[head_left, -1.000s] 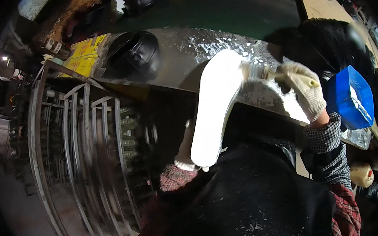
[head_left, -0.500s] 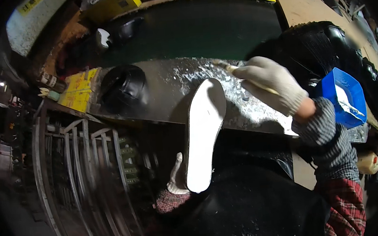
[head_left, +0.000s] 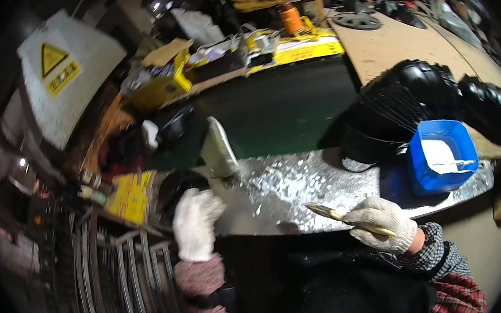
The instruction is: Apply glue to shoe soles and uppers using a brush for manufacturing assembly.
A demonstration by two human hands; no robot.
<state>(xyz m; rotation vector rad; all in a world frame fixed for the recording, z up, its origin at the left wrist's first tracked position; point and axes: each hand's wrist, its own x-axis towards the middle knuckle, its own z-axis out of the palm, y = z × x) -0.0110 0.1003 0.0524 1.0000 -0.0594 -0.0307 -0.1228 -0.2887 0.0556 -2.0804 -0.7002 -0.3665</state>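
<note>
My right hand (head_left: 381,225), in a pale knit glove, grips the handle of a paintbrush (head_left: 325,211); its bristle end points left over a metal plate smeared with white. My left hand (head_left: 197,224), also gloved and slightly blurred, reaches over a black boot (head_left: 177,190) at the plate's left end. Its fingers look stretched out, partly covering the boot; whether they touch it is unclear. Just beyond that hand and apart from it, a white insole (head_left: 219,150) is tilted up on edge, where the plate meets a dark green belt.
To the right, a blue tub (head_left: 441,160) holds white paste and a stick. Large black boots (head_left: 406,95) lie behind it. The dark green belt (head_left: 282,106) runs behind the metal plate (head_left: 282,183). A yellow box (head_left: 164,83) stands at the back left; metal racks (head_left: 131,286) fill the lower left.
The insole has left my left hand and is now at the belt's edge. That hand has moved to the boot. My right hand has come down with the brush, and the view has tilted up.
</note>
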